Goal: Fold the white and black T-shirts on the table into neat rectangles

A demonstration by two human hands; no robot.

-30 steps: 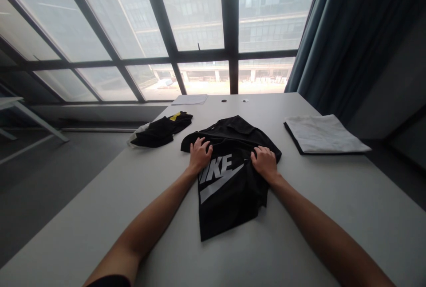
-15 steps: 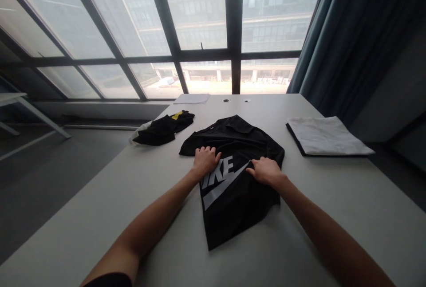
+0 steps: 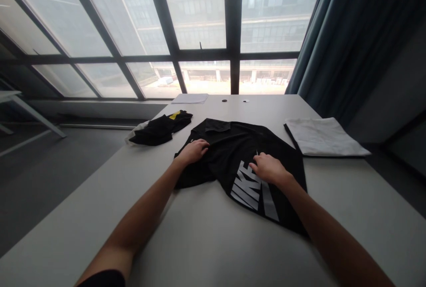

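Observation:
A black T-shirt (image 3: 229, 154) with a large white logo lies spread on the pale table (image 3: 206, 242), its logo now toward the right and near edge. My left hand (image 3: 194, 150) rests on the shirt's left part, fingers curled and pinching the cloth. My right hand (image 3: 269, 168) presses on the shirt just above the logo, fingers bent onto the fabric.
A crumpled black garment with a yellow tag (image 3: 159, 129) lies at the table's left edge. A folded white cloth on a dark one (image 3: 324, 136) sits at the right. A sheet of paper (image 3: 189, 98) lies at the far edge by the window. Dark curtains (image 3: 353, 34) hang at right.
The shirt has been swung and spread: its lower part with the logo moved from the centre toward the right. My left hand shifted left and my right hand moved slightly nearer.

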